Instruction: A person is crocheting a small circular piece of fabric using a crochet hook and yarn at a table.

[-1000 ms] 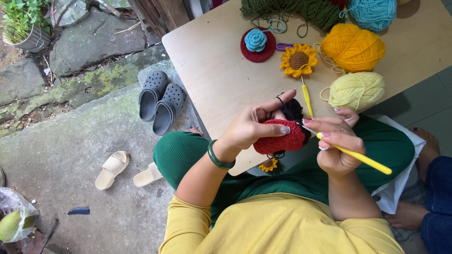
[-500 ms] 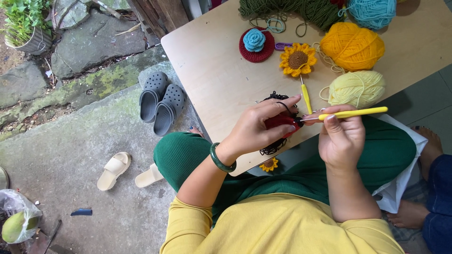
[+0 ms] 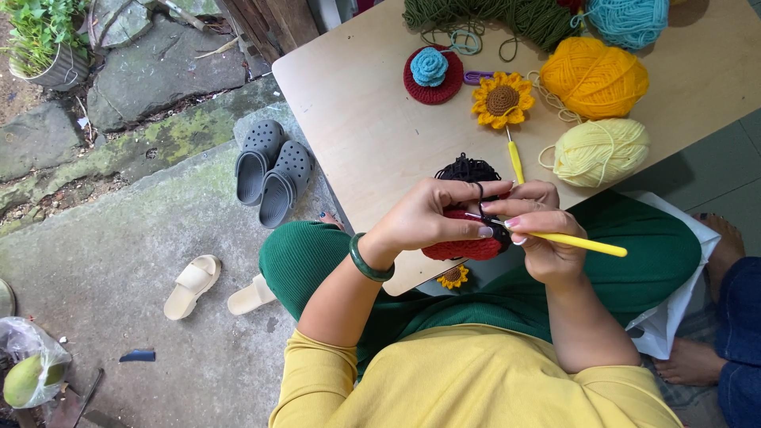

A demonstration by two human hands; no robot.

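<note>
Over on the left, the left hand [image 3: 432, 214] has its fingers curled round the red crochet piece [image 3: 464, 247], thumb below and fingertips on top, pinching it just above the near edge of the wooden table [image 3: 357, 119]. A bit of black yarn [image 3: 468, 168] bunches just beyond the knuckles, toward the far side. Moving right, the two hands meet: the right hand [image 3: 547, 238] is closed in a narrow grip on the yellow crochet hook [image 3: 575, 243]. The hook's long axis runs left to right, handle sticking out to the right and slightly nearer, tip pointing left into the red piece where a black patch shows. So the work lies directly left of the right fingertips, touching them. A second yellow hook [image 3: 515, 158] lies on the table just beyond, below the crocheted sunflower [image 3: 502, 99]. Further right sits the pale yellow yarn ball [image 3: 601, 150].
</note>
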